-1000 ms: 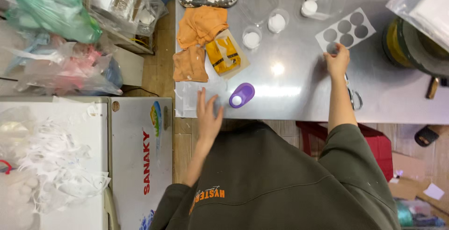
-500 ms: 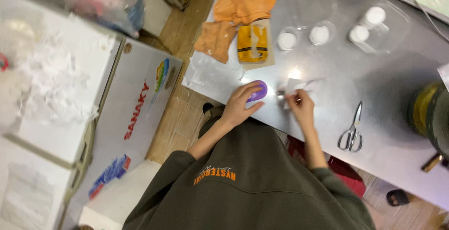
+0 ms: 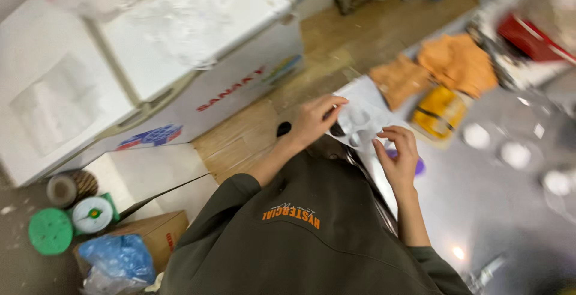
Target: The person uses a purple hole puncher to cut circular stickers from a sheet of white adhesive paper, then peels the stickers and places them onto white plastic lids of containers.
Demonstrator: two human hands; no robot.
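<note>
Head view | left hand [image 3: 313, 119] and right hand [image 3: 399, 154] both clamped on clear blister tray [image 3: 362, 121] between them

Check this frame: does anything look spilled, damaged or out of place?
Nothing stands out. Both hands, left and right, hold a clear plastic tray over the table edge. The orange cloths lie crumpled beside a yellow packet. Motion blur hides finer detail.

A white chest freezer [image 3: 150, 49] stands beside wooden flooring [image 3: 252, 133].

Left hand [image 3: 313, 121] raised, fingers pinching, right hand [image 3: 398, 158] curled close beside
</note>
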